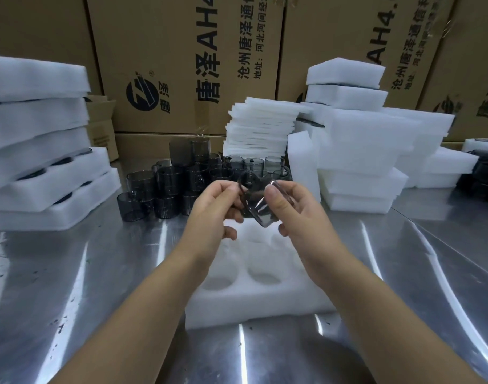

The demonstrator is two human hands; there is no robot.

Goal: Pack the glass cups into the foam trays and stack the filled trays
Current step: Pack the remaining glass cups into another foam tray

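Note:
Both hands hold one smoky grey glass cup (pixel 258 207) tilted in the air above a white foam tray (pixel 253 303). My left hand (pixel 212 212) pinches its handle side, and my right hand (pixel 289 209) grips its rim and body. The tray lies on the steel table in front of me, and its round pockets that show are bare. Behind the hands stands a cluster of several grey glass cups (pixel 165 189), some stacked two high.
Filled foam trays (pixel 40 151) are stacked at the left. Thin foam sheets (pixel 259 131) and thick foam blocks (pixel 367 151) pile up at the back right. More dark cups (pixel 483 176) sit at the far right. Cardboard boxes (pixel 181 65) wall the back.

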